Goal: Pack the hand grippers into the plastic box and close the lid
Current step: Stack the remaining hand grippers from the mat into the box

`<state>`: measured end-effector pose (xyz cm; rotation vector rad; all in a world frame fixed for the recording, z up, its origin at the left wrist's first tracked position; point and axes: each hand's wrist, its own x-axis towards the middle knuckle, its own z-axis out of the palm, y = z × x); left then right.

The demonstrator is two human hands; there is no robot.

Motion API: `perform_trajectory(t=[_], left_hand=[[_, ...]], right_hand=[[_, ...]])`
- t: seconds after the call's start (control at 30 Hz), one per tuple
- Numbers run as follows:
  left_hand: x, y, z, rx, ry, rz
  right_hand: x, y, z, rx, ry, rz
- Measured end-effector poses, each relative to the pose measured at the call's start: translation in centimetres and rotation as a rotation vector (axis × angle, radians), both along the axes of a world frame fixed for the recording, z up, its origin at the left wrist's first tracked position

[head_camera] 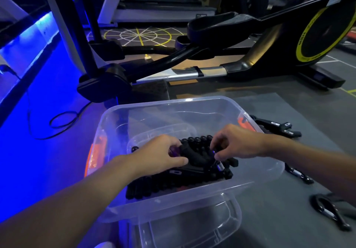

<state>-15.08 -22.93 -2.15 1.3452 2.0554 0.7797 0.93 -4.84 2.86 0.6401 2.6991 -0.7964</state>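
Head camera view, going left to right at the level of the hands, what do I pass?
Left to right: black cable on the floor → orange latch on the plastic box → left hand → hand gripper that both hands hold → right hand → loose hand grippers beside the box.

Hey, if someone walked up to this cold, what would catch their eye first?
The left hand and right hand grip black hand grippers inside the clear plastic box, front and centre. Blue light floods the floor at left, and an exercise machine with a yellow-ringed wheel stands behind at right.
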Motion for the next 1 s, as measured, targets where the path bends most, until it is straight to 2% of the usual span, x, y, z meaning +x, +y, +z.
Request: perform_trajectory(t=[0.17,0.33,0.43,0.5,0.57,0.67,0.77,0.87,1.0], left_hand=[[1.3,2.2,-0.7,-0.009,0.168,-0.111],[2.2,3.3,-2.2,0.061,0.133,-0.100],[2.5,3.9,-3.4,0.030,0.071,-0.078],[3.0,4.4,-4.1,0.022,0.058,-0.087],[3.5,4.8,-4.8,0.021,0.064,-0.096],[4.0,5.0,-5.5,-0.004,0.160,-0.153],[4.2,5.0,-6.2,0.039,0.290,-0.218],[3.7,5.1,-6.8,0.117,0.444,-0.283],[2.7,4.7,-7.4,0.067,0.484,-0.280]], right_hand=[[1.2,1.2,-1.5,-0.011,-0.054,0.020],[2.4,1.9,-1.4,0.115,0.013,0.073],[4.2,2.9,-0.4,0.408,0.201,0.143],[5.2,3.4,-0.3,0.562,0.283,0.105],[6.0,3.9,-0.7,0.526,0.254,-0.027],[6.9,4.2,-1.8,0.344,0.242,-0.166],[7.3,4.4,-2.4,0.186,0.320,-0.192],[7.3,4.3,-2.6,0.153,0.343,-0.184],[7.4,4.4,-3.1,0.145,0.361,-0.180]])
